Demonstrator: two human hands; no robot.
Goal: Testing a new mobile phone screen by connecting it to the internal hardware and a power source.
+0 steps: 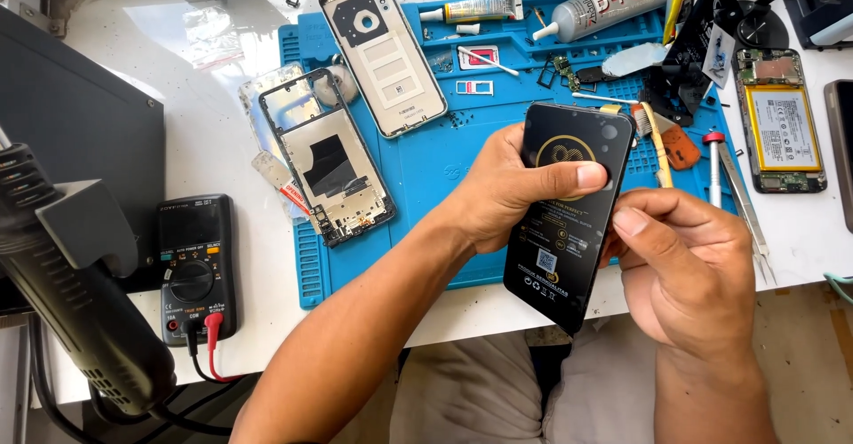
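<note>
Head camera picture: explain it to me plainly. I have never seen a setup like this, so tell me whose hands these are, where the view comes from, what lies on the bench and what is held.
The camera sits on the person's head and looks down at their own two bare hands. The left hand grips a black rectangular phone screen panel with a gold round emblem; the right hand pinches its right edge. Below lies a blue rubber repair mat on a white table. On the mat rest a white phone back cover and a bare metal phone frame. A black multimeter sits left; an opened phone showing its yellow battery lies right.
</note>
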